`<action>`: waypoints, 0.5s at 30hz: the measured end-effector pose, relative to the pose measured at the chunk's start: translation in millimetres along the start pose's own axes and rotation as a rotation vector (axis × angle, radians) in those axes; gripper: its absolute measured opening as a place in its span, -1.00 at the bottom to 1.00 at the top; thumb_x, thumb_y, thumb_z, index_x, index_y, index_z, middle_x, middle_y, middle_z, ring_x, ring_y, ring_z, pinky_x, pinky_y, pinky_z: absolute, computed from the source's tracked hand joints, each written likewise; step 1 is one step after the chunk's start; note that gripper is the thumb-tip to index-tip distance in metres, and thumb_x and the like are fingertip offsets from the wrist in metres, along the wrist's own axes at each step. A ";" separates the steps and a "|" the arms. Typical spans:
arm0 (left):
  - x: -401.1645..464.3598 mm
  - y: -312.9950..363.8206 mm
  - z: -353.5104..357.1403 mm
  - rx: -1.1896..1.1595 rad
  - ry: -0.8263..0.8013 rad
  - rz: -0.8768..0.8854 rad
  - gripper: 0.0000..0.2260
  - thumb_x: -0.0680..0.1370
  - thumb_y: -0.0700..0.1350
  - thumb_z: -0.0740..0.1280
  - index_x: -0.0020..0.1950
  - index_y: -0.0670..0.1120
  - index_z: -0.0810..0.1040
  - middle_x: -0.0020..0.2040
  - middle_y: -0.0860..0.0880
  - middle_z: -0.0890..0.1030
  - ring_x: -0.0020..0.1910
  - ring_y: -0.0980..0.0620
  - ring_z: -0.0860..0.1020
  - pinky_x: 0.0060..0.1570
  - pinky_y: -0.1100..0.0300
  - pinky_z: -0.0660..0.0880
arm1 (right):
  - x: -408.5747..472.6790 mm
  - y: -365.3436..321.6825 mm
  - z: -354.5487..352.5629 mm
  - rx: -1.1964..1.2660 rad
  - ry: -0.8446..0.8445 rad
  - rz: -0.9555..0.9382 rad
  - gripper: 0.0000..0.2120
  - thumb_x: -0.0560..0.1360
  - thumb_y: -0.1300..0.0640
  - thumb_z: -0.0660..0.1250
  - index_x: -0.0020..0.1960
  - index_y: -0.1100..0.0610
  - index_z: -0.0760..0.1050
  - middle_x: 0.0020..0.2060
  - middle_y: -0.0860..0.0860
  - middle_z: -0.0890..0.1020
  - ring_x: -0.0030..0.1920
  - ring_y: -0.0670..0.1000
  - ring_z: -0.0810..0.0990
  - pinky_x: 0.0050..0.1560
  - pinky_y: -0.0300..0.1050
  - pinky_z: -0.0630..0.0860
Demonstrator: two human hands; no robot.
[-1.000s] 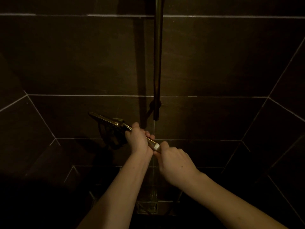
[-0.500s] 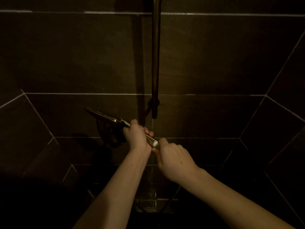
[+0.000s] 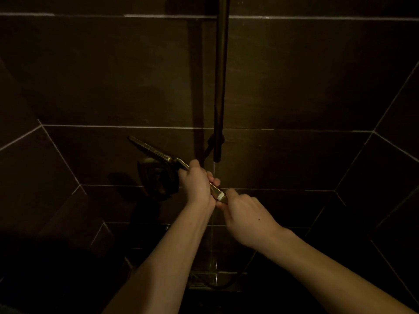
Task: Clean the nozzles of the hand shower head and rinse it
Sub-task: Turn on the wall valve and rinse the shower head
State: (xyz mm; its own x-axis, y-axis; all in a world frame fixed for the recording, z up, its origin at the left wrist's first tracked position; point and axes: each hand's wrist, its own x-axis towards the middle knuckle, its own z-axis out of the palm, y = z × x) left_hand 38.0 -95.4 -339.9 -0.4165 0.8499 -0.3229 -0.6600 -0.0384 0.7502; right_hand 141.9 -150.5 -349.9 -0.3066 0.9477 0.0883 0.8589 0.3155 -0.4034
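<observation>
Dark brown wall tiles point(image 3: 294, 75) with pale grout lines fill the dim shower corner; light is poor. Vertical shower rail point(image 3: 221, 75) runs down the wall centre, its lower end stopping just above the hands. Hand shower head point(image 3: 150, 149), brass-toned, sits down and to the left of the rail's lower end, seen edge-on, its flat head tilted up to the left and its handle slanting down to the right. Left hand point(image 3: 197, 184), below the rail end, has fingers wrapped round the handle's middle. Right hand point(image 3: 243, 211), just lower and right of the left, pinches the handle's bottom end with curled fingers, beside a whitish ring point(image 3: 220, 196) on that end; the two hands nearly touch. Dark wall fitting point(image 3: 156, 177) shows left of the left hand, detail lost in shadow. Floor drain grate point(image 3: 204, 279) lies straight below the rail, between the forearms
</observation>
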 end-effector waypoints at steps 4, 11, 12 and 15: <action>1.4 -0.5 -1.6 -0.030 -0.051 0.002 -0.72 0.65 -0.13 0.26 0.35 -0.16 0.44 -0.43 0.04 0.36 -0.52 0.13 0.35 -0.53 0.24 0.35 | 0.2 2.1 -3.3 0.221 -0.084 0.027 -0.84 0.61 -0.08 0.18 0.08 -0.02 0.42 -0.25 -0.08 0.58 -0.38 -0.15 0.55 -0.44 -0.30 0.42; -4.5 6.0 -5.5 0.109 -0.101 -0.082 -0.57 0.62 0.21 0.28 0.10 -0.17 0.58 -0.07 -0.11 0.56 -0.11 -0.03 0.59 -0.22 0.09 0.61 | -3.4 7.9 -6.9 0.446 -0.089 0.076 -0.87 0.62 -0.04 0.18 0.08 -0.03 0.46 -0.27 -0.07 0.57 -0.45 -0.21 0.50 -0.47 -0.33 0.40; -6.0 6.2 -5.1 0.133 -0.092 -0.072 -0.56 0.61 0.21 0.28 0.12 -0.18 0.58 -0.05 -0.13 0.57 -0.09 -0.04 0.61 -0.26 0.10 0.63 | -4.1 6.4 -5.8 0.444 -0.089 0.082 -0.86 0.62 -0.04 0.19 0.10 -0.03 0.45 -0.26 -0.06 0.58 -0.44 -0.20 0.51 -0.46 -0.32 0.39; -9.5 5.1 -5.6 0.159 -0.055 -0.022 -0.60 0.60 0.16 0.34 0.21 -0.16 0.55 0.00 -0.17 0.61 -0.09 -0.07 0.67 -0.31 0.10 0.66 | -6.7 3.0 -1.6 0.396 -0.066 0.080 -0.86 0.61 -0.05 0.19 0.10 -0.04 0.45 -0.25 -0.07 0.59 -0.38 -0.17 0.54 -0.41 -0.29 0.41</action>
State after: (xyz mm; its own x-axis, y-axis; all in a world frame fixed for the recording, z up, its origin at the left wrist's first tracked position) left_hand 35.1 -106.6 -336.2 -0.3654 0.8773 -0.3112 -0.5596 0.0601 0.8266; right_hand 147.1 -155.8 -350.3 -0.2821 0.9593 -0.0113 0.6608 0.1857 -0.7272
